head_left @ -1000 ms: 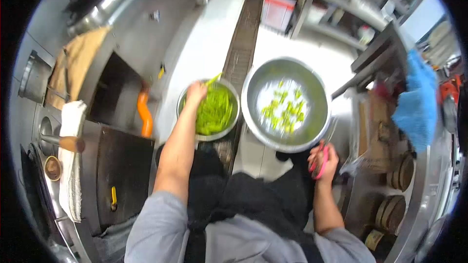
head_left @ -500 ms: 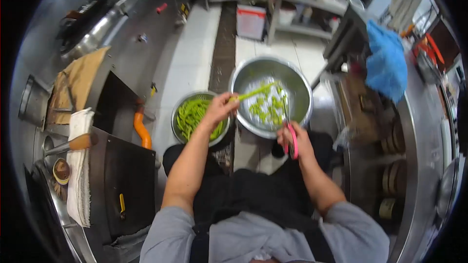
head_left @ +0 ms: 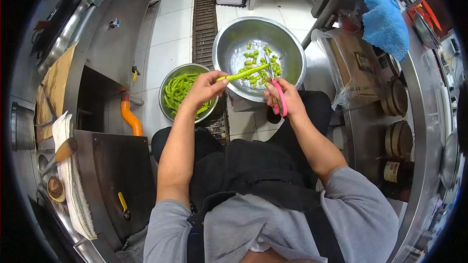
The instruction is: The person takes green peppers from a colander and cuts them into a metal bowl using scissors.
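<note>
Pinched in my left hand (head_left: 207, 88) is a long green pepper (head_left: 246, 72), stretched out to the right over a wide metal bowl (head_left: 224, 34). My right hand (head_left: 286, 98) grips pink-handled scissors (head_left: 279, 95), whose blades meet the pepper close to its far end. Short cut green pieces (head_left: 253, 59) lie scattered on the bottom of the bowl. Below and left of my left hand, a smaller metal bowl (head_left: 163, 98) is heaped with whole long green peppers (head_left: 180, 90).
A floor drain grate (head_left: 204, 19) runs between white tiles. On the left are a steel cabinet with an orange pipe (head_left: 130, 117) and a wooden-handled tool (head_left: 66, 150). A blue towel (head_left: 385, 17) hangs at the right, above a plastic-wrapped cardboard box (head_left: 358, 63).
The view has tilted down and both bowls appear higher. The pepper lies flatter, and the scissor blades have come onto it near its far end.
</note>
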`<control>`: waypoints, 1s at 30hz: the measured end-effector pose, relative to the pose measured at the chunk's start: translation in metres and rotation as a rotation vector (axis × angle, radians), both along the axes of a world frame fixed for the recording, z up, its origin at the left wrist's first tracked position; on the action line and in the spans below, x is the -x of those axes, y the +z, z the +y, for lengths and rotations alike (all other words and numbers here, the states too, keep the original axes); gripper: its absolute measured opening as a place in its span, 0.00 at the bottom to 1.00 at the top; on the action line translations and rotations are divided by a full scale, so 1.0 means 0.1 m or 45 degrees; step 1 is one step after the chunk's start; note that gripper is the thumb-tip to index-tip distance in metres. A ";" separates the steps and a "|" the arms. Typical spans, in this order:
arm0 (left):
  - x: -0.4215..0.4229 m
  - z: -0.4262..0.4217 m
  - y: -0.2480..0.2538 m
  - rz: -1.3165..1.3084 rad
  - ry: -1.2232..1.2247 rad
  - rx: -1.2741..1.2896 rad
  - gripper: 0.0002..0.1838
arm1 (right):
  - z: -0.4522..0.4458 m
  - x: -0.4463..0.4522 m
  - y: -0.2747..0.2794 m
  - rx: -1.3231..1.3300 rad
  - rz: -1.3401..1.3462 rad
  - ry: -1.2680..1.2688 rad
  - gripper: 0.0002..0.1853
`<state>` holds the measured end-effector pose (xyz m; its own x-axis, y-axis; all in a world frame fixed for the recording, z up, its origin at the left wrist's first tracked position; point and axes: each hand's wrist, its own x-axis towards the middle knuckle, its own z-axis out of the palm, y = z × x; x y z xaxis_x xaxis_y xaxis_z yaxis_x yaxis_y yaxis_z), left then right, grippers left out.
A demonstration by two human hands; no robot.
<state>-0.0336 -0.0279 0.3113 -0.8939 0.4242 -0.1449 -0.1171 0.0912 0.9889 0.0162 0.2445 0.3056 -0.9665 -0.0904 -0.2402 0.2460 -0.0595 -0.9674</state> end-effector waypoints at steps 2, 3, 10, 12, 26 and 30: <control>0.01 -0.02 -0.04 -0.040 0.022 0.060 0.14 | -0.01 -0.01 -0.01 -0.033 -0.013 0.046 0.19; 0.03 -0.02 -0.05 -0.046 0.028 0.059 0.14 | 0.00 -0.02 -0.05 -0.034 -0.019 0.052 0.19; 0.06 -0.02 -0.11 -0.072 0.060 0.083 0.12 | 0.08 -0.26 -0.27 -0.012 -0.197 0.002 0.17; 0.06 0.00 -0.09 -0.070 0.096 0.076 0.12 | 0.10 -0.32 -0.30 -0.002 -0.219 -0.027 0.18; 0.01 0.18 -0.17 -0.098 -0.052 0.040 0.13 | 0.06 -0.23 -0.15 -0.006 -0.106 0.020 0.19; 0.06 0.13 -0.21 -0.082 0.059 0.160 0.12 | 0.10 -0.33 -0.22 -0.038 -0.248 0.039 0.18</control>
<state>-0.0397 -0.0152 0.2905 -0.8994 0.3573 -0.2520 -0.1868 0.2070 0.9603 0.0494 0.2546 0.2832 -0.8984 -0.1090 -0.4254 0.4299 -0.0208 -0.9026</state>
